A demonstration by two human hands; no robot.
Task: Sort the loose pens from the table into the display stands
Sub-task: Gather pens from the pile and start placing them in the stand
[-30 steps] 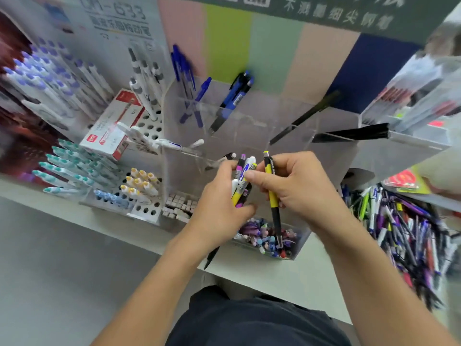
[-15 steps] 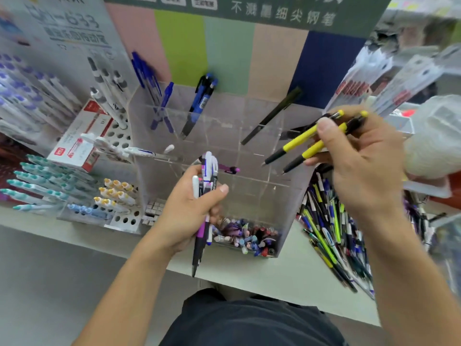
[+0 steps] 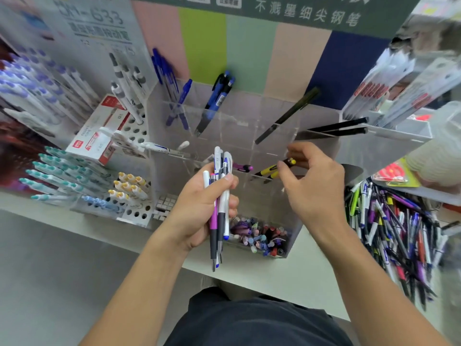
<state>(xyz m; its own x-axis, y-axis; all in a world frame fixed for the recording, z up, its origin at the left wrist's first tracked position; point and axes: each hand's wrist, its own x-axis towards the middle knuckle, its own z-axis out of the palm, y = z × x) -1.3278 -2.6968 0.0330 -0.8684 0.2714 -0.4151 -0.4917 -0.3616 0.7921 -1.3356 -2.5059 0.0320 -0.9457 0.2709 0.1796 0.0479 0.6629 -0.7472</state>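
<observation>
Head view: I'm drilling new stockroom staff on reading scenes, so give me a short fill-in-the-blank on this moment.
1. The left hand grips a bundle of ____.
2. The right hand sets yellow-and-black pens into the clear ____ stand.
3. The loose pen pile lies on the person's ____ side.

Missing words: pens; acrylic; right

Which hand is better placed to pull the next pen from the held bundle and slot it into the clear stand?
Right. The right hand is at the clear acrylic stand, just setting down the yellow-and-black pens; the left hand is full, gripping the bundle of mixed pens.
</observation>
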